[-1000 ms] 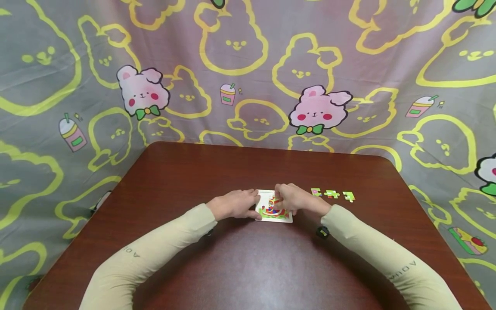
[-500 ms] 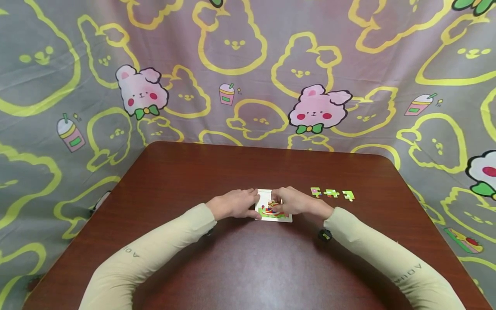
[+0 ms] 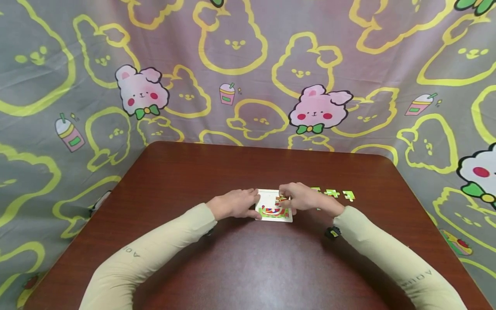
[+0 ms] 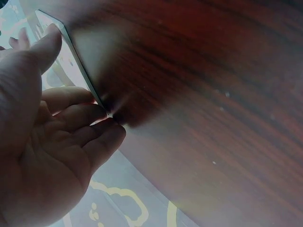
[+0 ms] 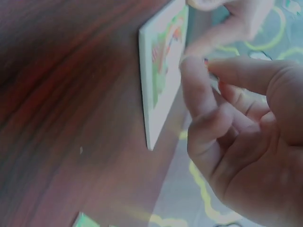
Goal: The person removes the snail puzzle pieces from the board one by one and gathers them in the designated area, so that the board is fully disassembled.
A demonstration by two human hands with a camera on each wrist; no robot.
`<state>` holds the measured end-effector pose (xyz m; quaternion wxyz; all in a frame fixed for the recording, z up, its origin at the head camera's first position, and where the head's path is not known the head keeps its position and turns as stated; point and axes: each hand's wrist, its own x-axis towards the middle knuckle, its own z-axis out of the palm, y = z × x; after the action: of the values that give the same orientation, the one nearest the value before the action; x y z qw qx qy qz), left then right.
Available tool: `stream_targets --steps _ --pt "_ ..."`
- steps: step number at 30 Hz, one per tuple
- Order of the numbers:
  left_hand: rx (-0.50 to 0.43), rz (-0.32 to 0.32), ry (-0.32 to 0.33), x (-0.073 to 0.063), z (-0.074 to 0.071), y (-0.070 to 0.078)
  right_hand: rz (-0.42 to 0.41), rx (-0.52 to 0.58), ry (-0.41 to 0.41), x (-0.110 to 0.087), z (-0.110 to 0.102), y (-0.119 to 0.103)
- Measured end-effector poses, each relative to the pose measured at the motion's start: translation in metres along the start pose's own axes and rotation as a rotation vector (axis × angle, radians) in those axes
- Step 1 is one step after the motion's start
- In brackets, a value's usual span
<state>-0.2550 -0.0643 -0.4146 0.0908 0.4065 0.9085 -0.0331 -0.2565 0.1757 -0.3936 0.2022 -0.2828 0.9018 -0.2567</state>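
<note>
A small square jigsaw puzzle board lies flat on the table in the head view, a white frame around a colourful picture. Its lower part shows red, blue and green; the upper left is bare white. My left hand rests at the board's left edge, thumb by the near corner; the left wrist view shows its fingertips touching the side. Over the board's right part, my right hand pinches a puzzle piece between thumb and index finger. Only a sliver of that piece shows in the right wrist view.
To the right of the board lie loose green puzzle pieces in a row, one partly hidden behind my right hand. The brown table has a patterned cloth hanging along its back and sides.
My right hand has moved right across the board with the pinched puzzle piece, and more white shows in the board's middle. My left hand has stayed in place.
</note>
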Motion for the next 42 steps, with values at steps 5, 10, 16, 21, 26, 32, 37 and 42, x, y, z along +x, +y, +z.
stream_targets --steps 5,10,16,21,26,32,37,42 --pt "-0.013 -0.01 -0.012 -0.001 0.0 0.0 0.016 0.098 0.033 -0.016 -0.014 0.007" --pt "-0.019 -0.013 -0.017 -0.001 -0.001 -0.001 0.024 0.172 0.081 -0.028 -0.025 0.017" --pt "-0.013 -0.016 -0.027 -0.001 -0.001 -0.001 0.001 0.2 0.114 -0.044 -0.034 0.035" --pt "-0.016 -0.021 -0.031 0.0 -0.002 0.0 0.021 0.208 0.123 -0.059 -0.039 0.051" --pt "-0.008 -0.026 -0.037 0.0 -0.001 0.0 0.062 0.223 0.141 -0.072 -0.044 0.061" --pt "-0.003 -0.042 -0.045 0.001 -0.001 0.0 0.058 0.254 0.161 -0.08 -0.047 0.071" --pt "-0.001 -0.05 -0.052 0.001 -0.001 0.0 0.047 0.24 0.151 -0.086 -0.047 0.08" --pt "-0.006 -0.054 -0.061 0.001 -0.002 0.001 0.071 0.232 0.112 -0.091 -0.047 0.087"
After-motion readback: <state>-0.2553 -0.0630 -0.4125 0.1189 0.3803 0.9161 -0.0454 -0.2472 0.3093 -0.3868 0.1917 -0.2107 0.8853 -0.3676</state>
